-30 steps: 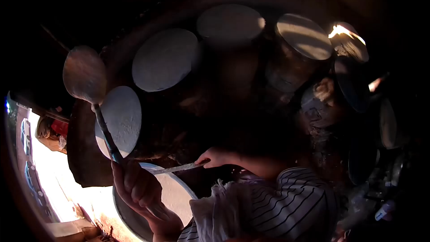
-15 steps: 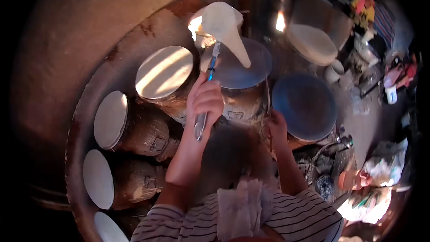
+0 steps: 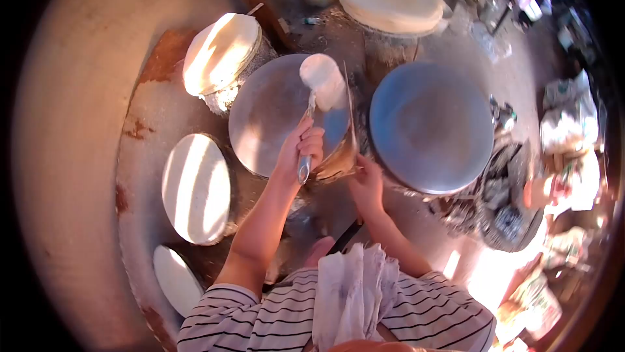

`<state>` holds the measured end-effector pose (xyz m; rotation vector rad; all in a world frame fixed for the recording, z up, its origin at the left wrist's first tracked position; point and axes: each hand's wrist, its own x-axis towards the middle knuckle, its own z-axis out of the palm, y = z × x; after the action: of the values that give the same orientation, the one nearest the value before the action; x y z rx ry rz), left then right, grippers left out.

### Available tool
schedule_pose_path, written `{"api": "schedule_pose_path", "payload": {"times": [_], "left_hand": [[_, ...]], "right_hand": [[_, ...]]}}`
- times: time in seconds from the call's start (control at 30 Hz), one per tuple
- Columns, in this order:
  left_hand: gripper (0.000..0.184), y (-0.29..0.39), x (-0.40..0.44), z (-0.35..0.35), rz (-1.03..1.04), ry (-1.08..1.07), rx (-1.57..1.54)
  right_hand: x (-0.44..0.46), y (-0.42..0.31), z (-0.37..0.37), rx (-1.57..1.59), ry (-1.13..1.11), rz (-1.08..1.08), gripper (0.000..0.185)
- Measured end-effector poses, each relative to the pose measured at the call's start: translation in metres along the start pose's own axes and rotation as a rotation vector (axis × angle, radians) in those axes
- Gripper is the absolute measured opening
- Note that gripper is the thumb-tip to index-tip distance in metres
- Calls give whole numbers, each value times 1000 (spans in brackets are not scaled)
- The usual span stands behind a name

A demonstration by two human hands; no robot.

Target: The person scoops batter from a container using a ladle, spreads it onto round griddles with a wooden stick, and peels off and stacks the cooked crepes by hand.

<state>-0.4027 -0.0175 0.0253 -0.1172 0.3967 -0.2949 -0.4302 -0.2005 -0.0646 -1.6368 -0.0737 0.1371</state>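
Note:
My left hand (image 3: 303,147) is closed around the metal handle of a ladle (image 3: 312,102). Pale batter (image 3: 323,78) fills the ladle's bowl and hangs at its lower side, above a round grey griddle (image 3: 257,114). Whether the batter touches the griddle I cannot tell. My right hand (image 3: 367,181) is at that griddle's near right edge, fingers closed on a thin stick (image 3: 353,114) that points upward. Close on its right is a second round griddle (image 3: 430,127), bluish and bare on top.
Pale round flat tops stand along the left: one (image 3: 196,188) striped by sunlight, another (image 3: 177,280) nearer me. A stack of round flatbreads (image 3: 392,3) is at the back, a second pale stack (image 3: 221,52) at the back left. Bags (image 3: 569,124) line the right side.
My left hand has drawn the ladle closer and lower; the long batter trail has shortened. My right hand with the stick has shifted left in view. The camera view has moved.

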Motion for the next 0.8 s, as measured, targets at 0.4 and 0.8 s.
{"api": "schedule_pose_path", "payload": {"times": [0.4, 0.8], "left_hand": [[54, 117, -24, 24, 150, 148, 774], [59, 144, -46, 2, 480, 358, 1475]], "right_hand": [[-6, -30, 58, -821, 124, -224, 48], [24, -48, 98, -703, 107, -320, 40]]}}
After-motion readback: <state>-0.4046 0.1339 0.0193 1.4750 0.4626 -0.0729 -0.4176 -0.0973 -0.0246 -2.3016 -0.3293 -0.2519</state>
